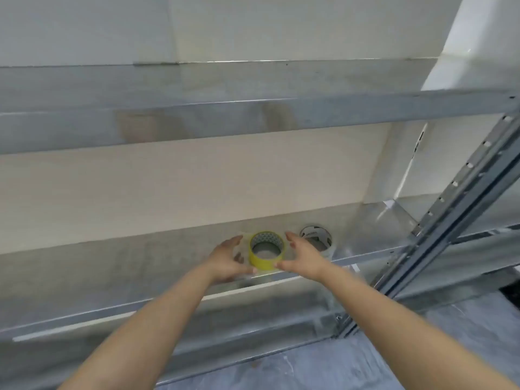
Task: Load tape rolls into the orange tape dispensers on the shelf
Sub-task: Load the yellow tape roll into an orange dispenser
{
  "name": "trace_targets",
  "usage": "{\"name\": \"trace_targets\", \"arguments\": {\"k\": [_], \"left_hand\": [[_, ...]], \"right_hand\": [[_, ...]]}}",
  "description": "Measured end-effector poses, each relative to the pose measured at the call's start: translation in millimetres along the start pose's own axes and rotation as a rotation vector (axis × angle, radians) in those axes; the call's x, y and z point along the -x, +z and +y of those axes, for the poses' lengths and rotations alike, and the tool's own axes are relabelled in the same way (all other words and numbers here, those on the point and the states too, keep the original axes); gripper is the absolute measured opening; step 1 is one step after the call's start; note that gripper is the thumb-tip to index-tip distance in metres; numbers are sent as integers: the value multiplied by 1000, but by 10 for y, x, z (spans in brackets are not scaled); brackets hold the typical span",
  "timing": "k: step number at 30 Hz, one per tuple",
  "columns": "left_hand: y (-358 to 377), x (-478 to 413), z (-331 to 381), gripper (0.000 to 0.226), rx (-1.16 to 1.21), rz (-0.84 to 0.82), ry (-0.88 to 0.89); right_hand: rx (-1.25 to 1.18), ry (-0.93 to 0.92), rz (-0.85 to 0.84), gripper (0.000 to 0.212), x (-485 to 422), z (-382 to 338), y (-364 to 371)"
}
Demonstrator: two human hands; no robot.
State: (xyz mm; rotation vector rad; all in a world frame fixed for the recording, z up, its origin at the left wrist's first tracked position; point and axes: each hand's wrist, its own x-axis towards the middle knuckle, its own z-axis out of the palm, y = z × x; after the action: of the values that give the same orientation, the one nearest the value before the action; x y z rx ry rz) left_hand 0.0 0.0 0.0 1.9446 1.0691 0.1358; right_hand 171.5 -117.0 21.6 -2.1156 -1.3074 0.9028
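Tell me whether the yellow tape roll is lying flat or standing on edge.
Lying flat. The yellow tape roll shows its open core facing up on the shelf, between the left hand and right hand.

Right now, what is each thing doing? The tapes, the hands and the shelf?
yellow tape roll: lying flat on the shelf, hole facing up, between both hands.
clear tape roll: lying flat on the shelf, to the right of the yellow one, nobody touching it.
left hand: open, fingers curved beside the yellow roll.
right hand: open, thumb at the yellow roll's edge.
shelf: holds only the two rolls; no orange dispenser shows.
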Motion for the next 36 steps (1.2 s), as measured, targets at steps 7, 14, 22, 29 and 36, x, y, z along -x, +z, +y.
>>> {"name": "trace_targets", "arguments": {"k": [7,14,22,29,36], "left_hand": [[213,-101,69,88,30,79,-17],[293,-170,146,84,51,141,-2],[51,-84,158,80,109,248,-25],[-503,284,130,58,121,392,-65],[-405,380,79,81,63,430,-168]], "right_hand": [[193,-98,-91,106,-325,15,36],[97,-110,-79,99,-445,102,88],[24,-217,-30,81,-552,-133,44],[50,-332,-70,70,-675,-717,74],[263,-308,-259,92,-678,-792,432]]}}
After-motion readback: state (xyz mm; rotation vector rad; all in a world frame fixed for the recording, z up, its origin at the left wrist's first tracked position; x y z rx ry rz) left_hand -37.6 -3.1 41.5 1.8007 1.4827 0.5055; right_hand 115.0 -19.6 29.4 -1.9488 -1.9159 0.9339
